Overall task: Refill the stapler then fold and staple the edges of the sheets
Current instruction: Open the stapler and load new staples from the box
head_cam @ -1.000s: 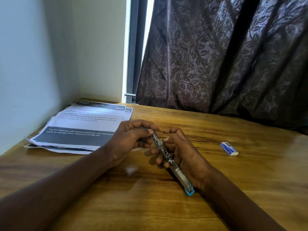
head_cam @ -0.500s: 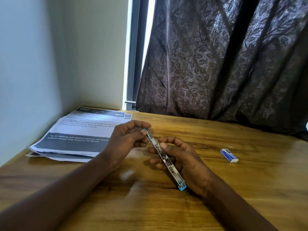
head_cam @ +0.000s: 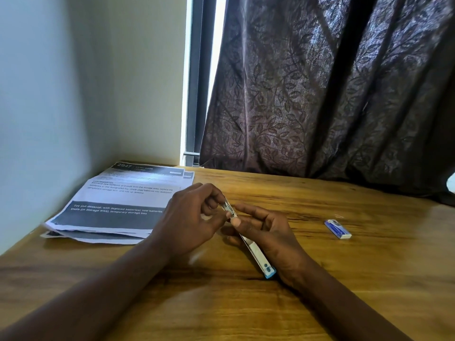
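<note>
Count: one stapler (head_cam: 257, 254), two hands, one box (head_cam: 337, 229), one stack of sheets (head_cam: 118, 200).

The stapler sits over the middle of the table (head_cam: 246, 311), held at both ends. Left hand (head_cam: 194, 217): fingers pinch the far tip. Right hand (head_cam: 273, 235): fingers curl round the body, thumb on top. The blue rear end shows by the wrist.

The sheets lie far left and the box well apart at right.

The stapler's middle is hidden by fingers. Its tip is blurred. The number of sheets cannot be made out.
</note>
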{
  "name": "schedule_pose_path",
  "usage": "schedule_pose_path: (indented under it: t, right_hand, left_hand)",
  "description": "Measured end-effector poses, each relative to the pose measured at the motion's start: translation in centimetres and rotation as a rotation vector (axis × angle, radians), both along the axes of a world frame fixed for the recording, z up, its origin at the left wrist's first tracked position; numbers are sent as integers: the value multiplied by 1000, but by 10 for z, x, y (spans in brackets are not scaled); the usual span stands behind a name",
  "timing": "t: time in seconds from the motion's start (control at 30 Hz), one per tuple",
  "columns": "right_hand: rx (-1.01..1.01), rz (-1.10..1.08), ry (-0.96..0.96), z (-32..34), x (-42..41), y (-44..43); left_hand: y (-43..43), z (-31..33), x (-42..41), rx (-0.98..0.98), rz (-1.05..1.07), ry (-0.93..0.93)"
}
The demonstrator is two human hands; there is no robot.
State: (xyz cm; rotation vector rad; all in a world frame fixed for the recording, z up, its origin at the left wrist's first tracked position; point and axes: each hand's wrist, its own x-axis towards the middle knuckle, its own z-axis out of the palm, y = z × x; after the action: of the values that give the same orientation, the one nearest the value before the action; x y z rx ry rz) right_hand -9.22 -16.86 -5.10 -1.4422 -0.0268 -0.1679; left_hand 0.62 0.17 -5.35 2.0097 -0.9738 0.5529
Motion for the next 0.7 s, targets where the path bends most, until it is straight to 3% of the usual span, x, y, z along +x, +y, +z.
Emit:
schedule_pose_path:
  t: [0.33, 0.7]
  right_hand:
    - [-109, -18, -42, -6, -1, 1]
    - [-202, 9, -106, -4, -4, 0]
  left_hand:
    - [0, 1, -6, 194, -6, -29]
    - [-4, -4, -12, 140, 52, 1]
